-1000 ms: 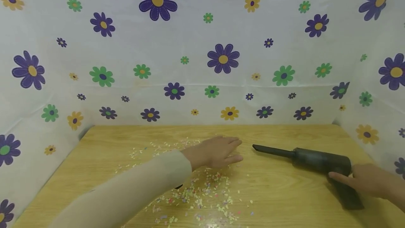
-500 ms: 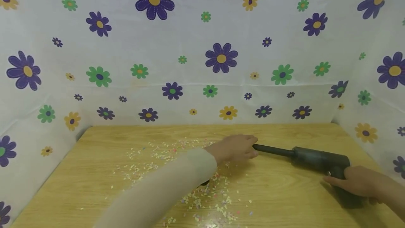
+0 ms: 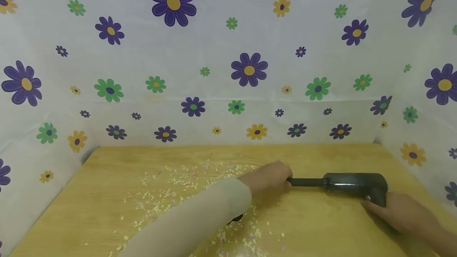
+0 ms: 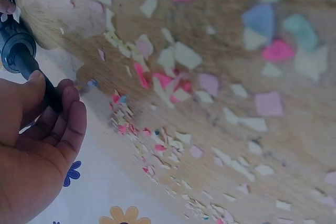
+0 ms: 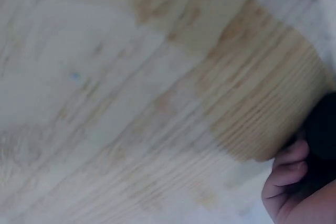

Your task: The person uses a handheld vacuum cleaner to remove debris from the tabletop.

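A black handheld vacuum cleaner (image 3: 351, 183) lies level across the right part of the table in the head view, its slim nozzle (image 3: 307, 182) pointing left. My right hand (image 3: 407, 211) grips its handle; in the right wrist view curled fingers (image 5: 289, 174) show round the black grip at the lower right. At the other end my left hand (image 3: 273, 175) holds the nozzle's tip. The left wrist view shows the thumb and fingers (image 4: 73, 129) closed round that tip, which hides its mouth. Paper confetti (image 3: 157, 205) in pale yellow, pink and blue lies scattered beneath the left forearm.
The wood-grain table (image 3: 321, 229) runs back to a white cloth (image 3: 214, 50) printed with flowers, which also stands along both sides. Confetti spreads over the table's left and middle. A light sleeve (image 3: 200, 213) covers the left arm and hides part of it.
My left hand has moved right from above the confetti to the nozzle and curled round its tip. The vacuum cleaner has turned from slanting to level, with the right hand gripping its handle.
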Demonstrator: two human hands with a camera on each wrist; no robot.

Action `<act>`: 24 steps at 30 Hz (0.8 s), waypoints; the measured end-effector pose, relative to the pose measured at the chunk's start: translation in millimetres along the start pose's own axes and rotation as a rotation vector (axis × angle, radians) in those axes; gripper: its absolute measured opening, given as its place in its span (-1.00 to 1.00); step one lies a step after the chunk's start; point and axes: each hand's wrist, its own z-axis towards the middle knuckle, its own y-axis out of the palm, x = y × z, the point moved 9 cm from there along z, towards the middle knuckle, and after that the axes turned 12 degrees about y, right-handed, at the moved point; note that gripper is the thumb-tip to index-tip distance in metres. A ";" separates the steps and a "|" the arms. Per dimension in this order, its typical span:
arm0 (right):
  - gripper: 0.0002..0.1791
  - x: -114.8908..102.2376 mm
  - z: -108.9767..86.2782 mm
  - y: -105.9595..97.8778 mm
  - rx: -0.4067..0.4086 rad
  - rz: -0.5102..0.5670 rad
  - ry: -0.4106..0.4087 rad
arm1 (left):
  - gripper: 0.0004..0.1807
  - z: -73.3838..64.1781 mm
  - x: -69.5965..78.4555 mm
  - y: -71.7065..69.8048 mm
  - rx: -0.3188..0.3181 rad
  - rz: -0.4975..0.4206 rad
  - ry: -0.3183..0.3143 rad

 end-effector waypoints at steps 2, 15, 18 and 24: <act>-0.33 -1.5 -0.8 4.4 0.005 0.021 -0.002 | -0.78 -4.7 -0.5 6.0 -0.012 -0.017 -0.010; -0.37 -26.4 -0.7 -1.2 0.158 0.155 -0.067 | -0.81 -27.1 -2.2 -11.9 0.016 0.048 -0.016; -0.30 -33.2 1.4 -10.2 0.202 0.199 -0.086 | -0.80 -31.4 -4.7 -26.1 0.040 0.043 -0.035; -0.21 -51.6 4.9 -15.7 0.248 0.257 -0.105 | -0.83 -45.7 -14.7 -44.4 0.057 0.048 -0.059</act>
